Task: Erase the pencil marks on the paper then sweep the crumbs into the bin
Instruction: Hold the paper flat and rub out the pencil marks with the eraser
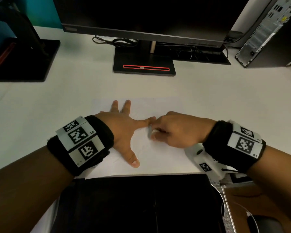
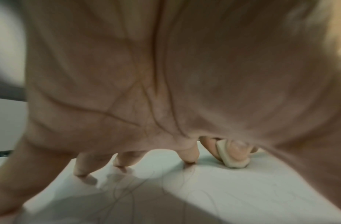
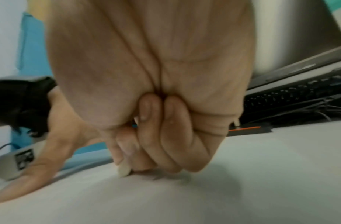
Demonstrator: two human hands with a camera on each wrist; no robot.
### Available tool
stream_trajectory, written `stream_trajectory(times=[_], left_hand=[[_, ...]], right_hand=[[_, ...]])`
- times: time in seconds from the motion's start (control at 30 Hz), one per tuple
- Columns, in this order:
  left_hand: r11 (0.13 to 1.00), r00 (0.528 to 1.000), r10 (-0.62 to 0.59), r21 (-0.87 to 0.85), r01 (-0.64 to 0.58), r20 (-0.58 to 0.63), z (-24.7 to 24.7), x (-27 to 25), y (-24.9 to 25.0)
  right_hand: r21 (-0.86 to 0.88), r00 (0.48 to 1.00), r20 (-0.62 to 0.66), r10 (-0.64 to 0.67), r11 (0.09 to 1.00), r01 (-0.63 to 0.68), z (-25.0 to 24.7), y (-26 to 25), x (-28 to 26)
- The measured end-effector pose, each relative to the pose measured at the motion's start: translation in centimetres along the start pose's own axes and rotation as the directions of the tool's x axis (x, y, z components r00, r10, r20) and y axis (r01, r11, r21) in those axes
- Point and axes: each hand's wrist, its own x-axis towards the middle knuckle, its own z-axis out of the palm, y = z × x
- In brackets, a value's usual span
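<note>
A white sheet of paper (image 1: pixel 160 158) lies on the desk in front of me, with faint pencil scribbles (image 2: pixel 127 189) on it. My left hand (image 1: pixel 124 130) lies flat on the sheet with fingers spread and straight. My right hand (image 1: pixel 171 132) pinches a small pale eraser (image 1: pixel 149 131) between thumb and fingers, its lower end against the paper (image 2: pixel 242 189). In the left wrist view the eraser (image 2: pixel 230 157) stands on edge just right of my left index fingertip. The right wrist view shows the eraser (image 3: pixel 124 169) poking out under curled fingers. No bin is in view.
A monitor stand (image 1: pixel 144 62) with a red slot sits behind the paper, cables (image 1: pixel 118 41) beside it. A second black stand (image 1: pixel 23 59) is at far left, a computer tower (image 1: pixel 267 32) at far right. A black surface (image 1: pixel 141 204) lies below the desk edge.
</note>
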Motion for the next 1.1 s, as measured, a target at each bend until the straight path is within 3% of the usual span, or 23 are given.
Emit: stream_trajectory(times=[0.17,0.33,0.5,0.63,0.8,0.93,1.1], left_hand=[[1.0,1.0,0.002,0.019,-0.001,-0.016,0.2,0.2,-0.1],[1.0,1.0,0.002,-0.013,-0.002,-0.003,0.0,0.0,-0.1],[1.0,1.0,0.001,0.006,-0.001,-0.01,0.2,0.2,0.0],[1.0,1.0,0.002,-0.015,-0.002,0.001,0.0,0.0,-0.1],[1.0,1.0,0.0,0.013,0.0,-0.008,0.0,0.0,0.1],[1.0,1.0,-0.003,-0.01,0.003,0.001,-0.1,-0.1,0.1],[1.0,1.0,-0.004,0.015,0.004,-0.018,0.2,0.3,0.0]], right_hand=[[-0.003,0.992,0.115,-0.043,0.999,0.044,1.7,-1.3,-0.3],[0.017,0.999,-0.003,-0.047,0.999,0.047,0.1,-0.6,0.4],[0.007,0.991,0.124,-0.044,0.999,0.044,1.4,-1.5,-0.1],[0.032,0.999,0.025,-0.044,0.999,0.044,0.3,-0.9,0.6],[-0.004,0.994,0.105,-0.03,1.0,0.031,1.6,-1.5,0.2],[0.016,1.0,0.025,-0.014,1.0,0.014,0.3,-0.7,0.5],[-0.013,0.988,0.149,-0.036,0.999,0.038,1.7,-1.5,-0.5]])
